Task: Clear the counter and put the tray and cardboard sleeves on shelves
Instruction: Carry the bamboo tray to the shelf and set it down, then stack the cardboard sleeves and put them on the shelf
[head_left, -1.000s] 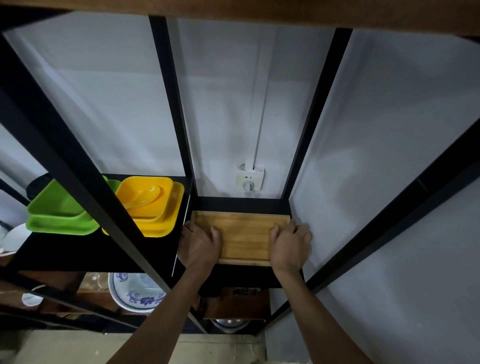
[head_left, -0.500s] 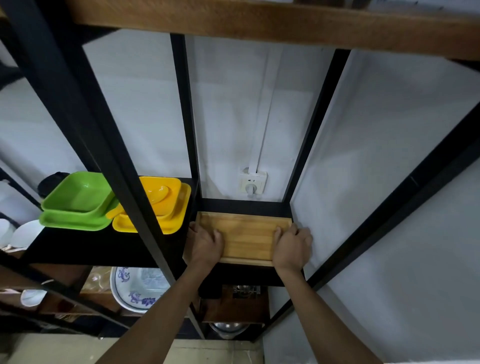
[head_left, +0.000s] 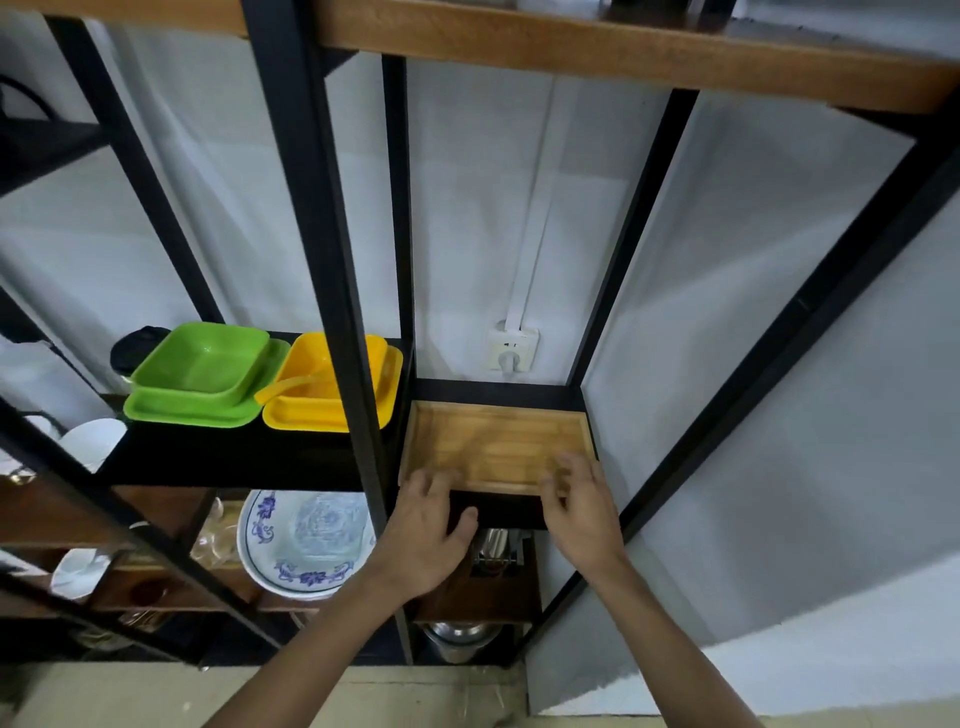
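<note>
The wooden tray (head_left: 493, 441) lay flat on a black shelf (head_left: 498, 512) in the narrow right-hand bay of a black metal rack (head_left: 332, 260), its far edge close to the white wall (head_left: 727, 312) and a wall socket (head_left: 511, 351) just above and behind it. The tray filled most of that bay's width, with its near edge close to the front of the shelf.

The left hand (head_left: 428, 530) was in front of the tray's near left corner, fingers loosely spread and slightly curled, holding nothing; its fingertips overlapped the tray's front edge in the picture, though whether they touched it could not be told. The right hand (head_left: 582, 504) was at the near right corner, fingers also spread and relaxed, empty, the fingertips blurred over the tray's rim.

In the wider bay to the left, on a black shelf at about the same height, a green square dish (head_left: 200, 364) sat on a green plate, and just beside it a yellow dish (head_left: 311, 384) with a yellow spoon (head_left: 283, 388) sat on a yellow plate. Below that, a blue-and-white patterned plate (head_left: 306, 540) rested on a lower wooden shelf, with white cups (head_left: 78, 571) further left. A wooden board (head_left: 623, 57) ran across the top of the rack
</note>
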